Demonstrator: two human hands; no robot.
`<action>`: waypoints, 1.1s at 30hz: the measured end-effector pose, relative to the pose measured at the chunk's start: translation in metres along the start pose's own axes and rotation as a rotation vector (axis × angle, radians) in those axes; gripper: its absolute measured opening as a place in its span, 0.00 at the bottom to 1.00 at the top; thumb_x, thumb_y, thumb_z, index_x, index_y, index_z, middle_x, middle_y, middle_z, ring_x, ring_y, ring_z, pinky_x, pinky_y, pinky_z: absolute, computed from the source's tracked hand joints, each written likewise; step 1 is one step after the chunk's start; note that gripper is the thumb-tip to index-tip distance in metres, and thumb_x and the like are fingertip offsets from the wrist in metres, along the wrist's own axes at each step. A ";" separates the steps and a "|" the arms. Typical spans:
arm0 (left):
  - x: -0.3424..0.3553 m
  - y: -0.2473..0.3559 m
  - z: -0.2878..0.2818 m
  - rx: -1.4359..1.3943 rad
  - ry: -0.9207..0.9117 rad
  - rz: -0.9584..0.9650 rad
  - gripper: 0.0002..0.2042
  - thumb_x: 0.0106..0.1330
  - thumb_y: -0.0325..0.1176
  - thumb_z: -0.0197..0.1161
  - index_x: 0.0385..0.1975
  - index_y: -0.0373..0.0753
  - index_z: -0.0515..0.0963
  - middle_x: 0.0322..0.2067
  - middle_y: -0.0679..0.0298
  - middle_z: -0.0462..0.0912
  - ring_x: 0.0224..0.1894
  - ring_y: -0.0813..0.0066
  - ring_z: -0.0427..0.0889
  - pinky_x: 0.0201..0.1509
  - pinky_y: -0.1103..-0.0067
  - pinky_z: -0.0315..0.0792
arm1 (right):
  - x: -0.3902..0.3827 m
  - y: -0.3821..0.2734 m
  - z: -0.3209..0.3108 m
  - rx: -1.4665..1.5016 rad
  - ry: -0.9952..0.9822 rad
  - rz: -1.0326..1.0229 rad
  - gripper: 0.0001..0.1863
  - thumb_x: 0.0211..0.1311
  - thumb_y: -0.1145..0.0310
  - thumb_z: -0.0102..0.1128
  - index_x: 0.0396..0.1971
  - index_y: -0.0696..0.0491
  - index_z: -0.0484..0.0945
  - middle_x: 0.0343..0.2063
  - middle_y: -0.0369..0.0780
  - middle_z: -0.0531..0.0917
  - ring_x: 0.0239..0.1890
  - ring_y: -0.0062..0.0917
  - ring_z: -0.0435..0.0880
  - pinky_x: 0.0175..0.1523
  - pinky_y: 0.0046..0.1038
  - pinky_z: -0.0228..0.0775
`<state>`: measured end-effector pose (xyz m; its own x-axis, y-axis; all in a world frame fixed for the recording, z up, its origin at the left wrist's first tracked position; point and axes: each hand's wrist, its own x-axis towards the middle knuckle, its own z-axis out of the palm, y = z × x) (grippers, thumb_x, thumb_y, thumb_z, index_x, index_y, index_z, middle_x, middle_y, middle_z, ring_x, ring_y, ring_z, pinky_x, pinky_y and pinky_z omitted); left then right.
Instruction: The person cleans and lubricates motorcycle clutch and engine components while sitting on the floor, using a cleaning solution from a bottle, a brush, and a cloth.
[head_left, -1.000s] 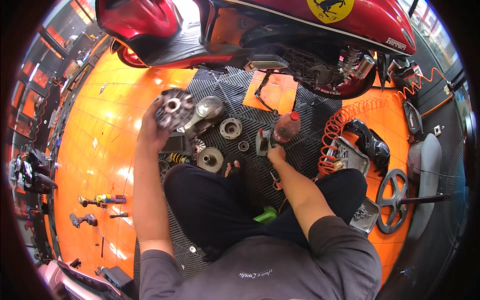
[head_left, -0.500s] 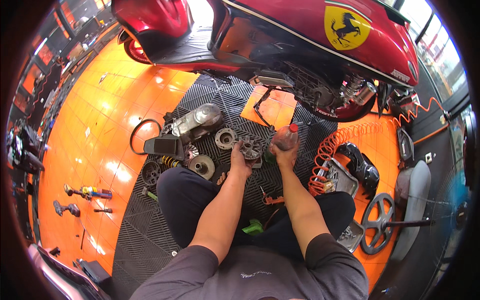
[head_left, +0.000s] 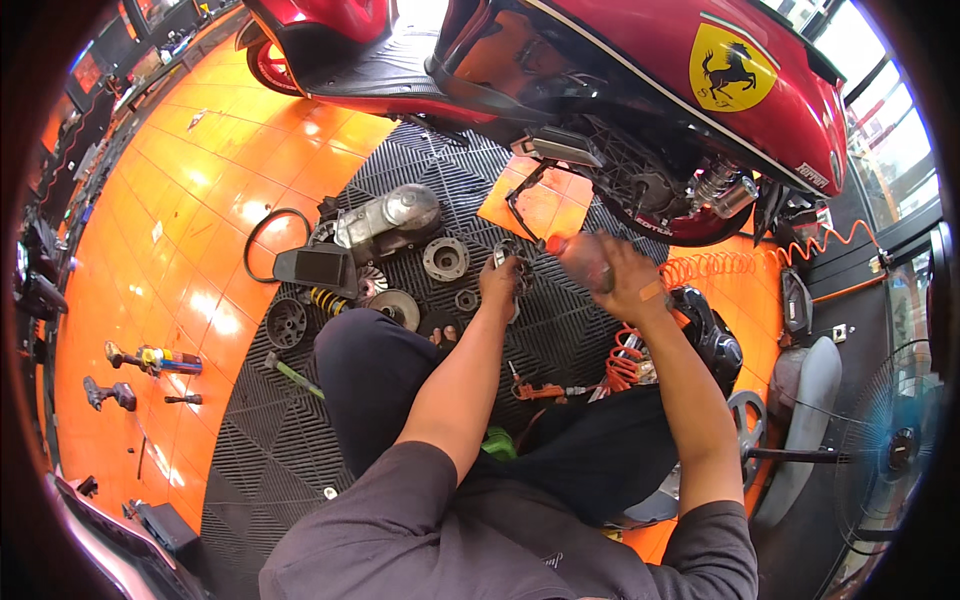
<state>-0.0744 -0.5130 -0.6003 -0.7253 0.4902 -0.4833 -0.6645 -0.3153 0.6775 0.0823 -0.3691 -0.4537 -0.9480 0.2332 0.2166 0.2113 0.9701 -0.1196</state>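
Note:
My left hand (head_left: 499,284) is closed around a round, finned metal part (head_left: 513,262), now turned nearly edge-on. My right hand (head_left: 630,282) grips a clear plastic bottle (head_left: 583,264) with a red cap. The bottle is tipped over, its cap end pointing left toward the metal part, with a small gap between them. Its contents are blurred. On the black mat beside my left hand lie a flanged metal ring (head_left: 446,260) and a smaller ring (head_left: 467,300). A metal disc (head_left: 393,310) sits near my left knee.
A red scooter (head_left: 640,70) stands across the far side. A metal engine cover (head_left: 388,222), black box (head_left: 313,267), yellow spring (head_left: 327,300) and green-handled hammer (head_left: 295,375) lie left. An orange air gun (head_left: 540,391) and coiled hose (head_left: 715,270) are right. Power tools (head_left: 110,394) rest on orange tiles.
My right hand has raised the bottle and tipped it from upright to leaning left. My left hand has turned the metal part edge-on. The view has shifted slightly.

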 end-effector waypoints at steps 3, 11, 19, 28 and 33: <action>0.018 -0.027 0.006 0.265 0.003 0.118 0.20 0.53 0.32 0.65 0.45 0.31 0.76 0.30 0.61 0.80 0.29 0.73 0.79 0.31 0.76 0.72 | -0.004 -0.013 -0.009 -0.437 -0.380 -0.025 0.48 0.44 0.59 0.70 0.67 0.46 0.57 0.44 0.46 0.75 0.43 0.40 0.80 0.48 0.42 0.67; 0.039 -0.057 -0.021 0.785 0.150 0.341 0.32 0.53 0.35 0.71 0.59 0.31 0.70 0.32 0.60 0.83 0.32 0.74 0.80 0.34 0.76 0.72 | 0.013 -0.042 0.013 -0.650 -0.561 0.016 0.38 0.48 0.64 0.66 0.64 0.43 0.67 0.39 0.40 0.79 0.41 0.33 0.81 0.46 0.37 0.61; 0.011 -0.009 -0.023 0.268 -0.162 0.102 0.32 0.56 0.30 0.72 0.59 0.27 0.67 0.40 0.60 0.81 0.34 0.76 0.81 0.33 0.78 0.74 | 0.029 -0.061 0.039 -0.648 -0.415 -0.001 0.29 0.56 0.64 0.58 0.61 0.43 0.71 0.38 0.39 0.79 0.43 0.32 0.78 0.45 0.36 0.59; 0.026 -0.024 -0.026 0.618 -0.161 0.413 0.29 0.55 0.32 0.73 0.55 0.27 0.71 0.43 0.58 0.80 0.34 0.75 0.80 0.37 0.79 0.73 | 0.015 -0.055 0.052 -0.638 -0.464 0.130 0.24 0.66 0.66 0.46 0.62 0.43 0.69 0.42 0.41 0.77 0.47 0.36 0.75 0.48 0.40 0.60; 0.022 -0.028 -0.036 0.588 -0.193 0.258 0.30 0.57 0.34 0.72 0.58 0.29 0.70 0.42 0.61 0.79 0.37 0.76 0.79 0.38 0.79 0.72 | -0.011 -0.040 0.080 -0.539 -0.353 0.177 0.27 0.62 0.66 0.50 0.63 0.41 0.68 0.42 0.41 0.77 0.48 0.34 0.73 0.50 0.37 0.57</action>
<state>-0.0783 -0.5226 -0.6501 -0.7664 0.6123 -0.1943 -0.2258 0.0264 0.9738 0.0652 -0.4163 -0.5283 -0.8898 0.4446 -0.1032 0.3732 0.8389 0.3962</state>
